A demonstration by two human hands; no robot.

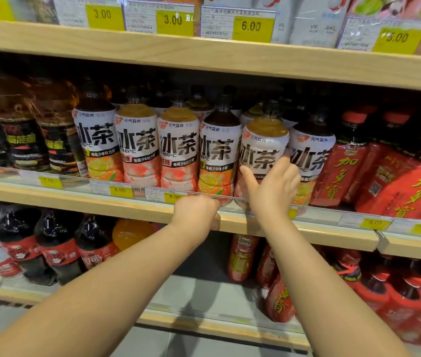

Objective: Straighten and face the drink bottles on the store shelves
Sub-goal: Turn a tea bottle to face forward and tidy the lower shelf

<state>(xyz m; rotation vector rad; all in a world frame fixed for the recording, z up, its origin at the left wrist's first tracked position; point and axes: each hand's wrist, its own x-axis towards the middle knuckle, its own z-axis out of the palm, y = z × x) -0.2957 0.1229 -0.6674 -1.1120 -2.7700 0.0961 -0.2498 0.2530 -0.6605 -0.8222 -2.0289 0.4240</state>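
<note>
While the tea bottle [263,148] stands in the front row of the middle shelf [75,203], it is gripped by the right hand [272,188], thumb spread; the shelf's front edge is clasped by the curled left hand [196,213].

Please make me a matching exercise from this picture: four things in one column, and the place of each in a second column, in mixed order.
1 left hand
2 right hand
3 orange drink bottle
4 6.00 price tag

A top shelf
B on a white-labelled tea bottle
C front edge of the middle shelf
D lower shelf

Pairs: 1-C, 2-B, 3-D, 4-A
</note>
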